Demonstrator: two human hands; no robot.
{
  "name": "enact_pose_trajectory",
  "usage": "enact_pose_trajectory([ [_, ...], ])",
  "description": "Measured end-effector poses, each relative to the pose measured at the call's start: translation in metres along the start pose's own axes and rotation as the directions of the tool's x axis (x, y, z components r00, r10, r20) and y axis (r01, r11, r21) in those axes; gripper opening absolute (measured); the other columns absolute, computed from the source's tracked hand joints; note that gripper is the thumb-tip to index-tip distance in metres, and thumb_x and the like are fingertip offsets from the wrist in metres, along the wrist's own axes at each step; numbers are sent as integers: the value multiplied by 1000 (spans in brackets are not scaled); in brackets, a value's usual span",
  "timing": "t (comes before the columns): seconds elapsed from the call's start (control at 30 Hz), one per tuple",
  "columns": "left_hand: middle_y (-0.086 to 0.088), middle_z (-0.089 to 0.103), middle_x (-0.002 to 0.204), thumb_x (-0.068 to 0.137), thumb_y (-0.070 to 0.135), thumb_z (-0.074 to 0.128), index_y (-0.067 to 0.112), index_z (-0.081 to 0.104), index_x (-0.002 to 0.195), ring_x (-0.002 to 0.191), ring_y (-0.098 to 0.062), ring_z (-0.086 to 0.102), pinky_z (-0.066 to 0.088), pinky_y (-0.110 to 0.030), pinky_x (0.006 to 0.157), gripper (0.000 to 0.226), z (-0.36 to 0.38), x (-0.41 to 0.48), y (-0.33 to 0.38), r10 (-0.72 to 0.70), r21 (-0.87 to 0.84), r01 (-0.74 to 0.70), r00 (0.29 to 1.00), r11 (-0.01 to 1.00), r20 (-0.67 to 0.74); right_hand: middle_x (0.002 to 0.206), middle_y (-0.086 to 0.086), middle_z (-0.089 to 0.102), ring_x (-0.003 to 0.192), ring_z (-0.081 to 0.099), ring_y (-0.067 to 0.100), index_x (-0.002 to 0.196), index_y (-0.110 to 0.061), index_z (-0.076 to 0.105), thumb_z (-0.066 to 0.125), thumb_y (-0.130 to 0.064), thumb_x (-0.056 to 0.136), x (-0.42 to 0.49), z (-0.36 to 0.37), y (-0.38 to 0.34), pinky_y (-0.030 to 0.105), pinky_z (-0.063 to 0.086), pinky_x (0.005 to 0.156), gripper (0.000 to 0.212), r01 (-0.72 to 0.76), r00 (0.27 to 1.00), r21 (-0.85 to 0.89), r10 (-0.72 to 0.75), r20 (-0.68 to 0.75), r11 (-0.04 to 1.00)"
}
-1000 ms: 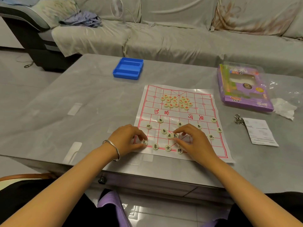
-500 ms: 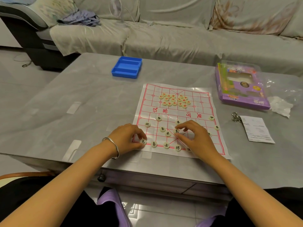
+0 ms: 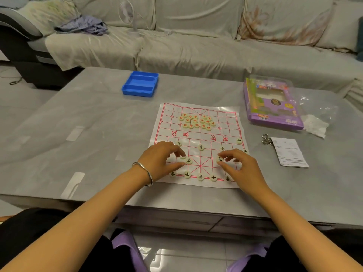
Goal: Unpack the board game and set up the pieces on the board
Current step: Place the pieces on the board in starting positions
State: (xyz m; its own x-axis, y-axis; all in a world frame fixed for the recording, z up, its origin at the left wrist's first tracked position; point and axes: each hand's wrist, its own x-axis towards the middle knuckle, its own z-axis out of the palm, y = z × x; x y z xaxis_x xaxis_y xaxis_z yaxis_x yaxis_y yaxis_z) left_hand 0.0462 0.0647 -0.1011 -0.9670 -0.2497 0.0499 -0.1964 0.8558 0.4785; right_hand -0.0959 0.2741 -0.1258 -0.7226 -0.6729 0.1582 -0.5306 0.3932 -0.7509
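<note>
The blue tray (image 3: 140, 84) sits on the worktop (image 3: 88, 134) at 10 o'clock from the board (image 3: 198, 138), well apart from it. The board lies flat near the worktop's near edge. The left hand (image 3: 161, 160), with a bracelet (image 3: 144, 172) on its wrist, rests over the board's 8 o'clock area. Its fingers (image 3: 179, 153) are curved down onto a partly hidden piece (image 3: 183, 157), and it cannot be told whether they grip it. Just beside that piece, at its 4 o'clock, lies a chariot piece (image 3: 189, 160). The red pieces (image 3: 196, 121) are clustered at 12 o'clock on the board. A row of five black pieces (image 3: 200, 176) lines the edge at 6 o'clock, and other black pieces are spread along the mid rows. The right hand (image 3: 241, 165) is at 4 o'clock on the board, with thumb and forefinger closed on the horse piece (image 3: 219, 159) in a pinch. The purple box (image 3: 273, 114) lies at 2 o'clock from the board, with crumpled clear wrapping (image 3: 314, 125) touching its right side. The keys (image 3: 266, 138) and a paper slip (image 3: 290, 152) lie at 3 o'clock.
</note>
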Motion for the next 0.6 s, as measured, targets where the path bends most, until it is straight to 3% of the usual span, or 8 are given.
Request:
enact_pose_trajectory([
  [0.3,8,57,121,86,41,59,30,60,115,110,-11,46,37,-26,96,31,22,21,23,65,30,-66,998,997,21,101,-11,61,87,57,1,101,-28,64,69,-20,82,-20,-33,28,7,42,71,21,-87,995,-54,84,-56,995],
  [0.47,7,55,125,85,41,59,30,60,115,117,-14,43,37,-32,102,32,27,26,26,67,47,-68,998,997,17,99,-10,62,86,55,1,104,-24,66,70,-21,82,-33,-38,39,6,42,70,23,-136,990,-77,139,28,988],
  [0.6,5,56,126,85,40,60,29,61,115,118,-15,44,35,-32,104,32,27,28,25,57,34,-57,998,998,2,99,-13,60,89,54,3,98,-33,63,72,-27,79,-37,-40,43,11,42,74,21,-125,989,-112,133,68,986],
])
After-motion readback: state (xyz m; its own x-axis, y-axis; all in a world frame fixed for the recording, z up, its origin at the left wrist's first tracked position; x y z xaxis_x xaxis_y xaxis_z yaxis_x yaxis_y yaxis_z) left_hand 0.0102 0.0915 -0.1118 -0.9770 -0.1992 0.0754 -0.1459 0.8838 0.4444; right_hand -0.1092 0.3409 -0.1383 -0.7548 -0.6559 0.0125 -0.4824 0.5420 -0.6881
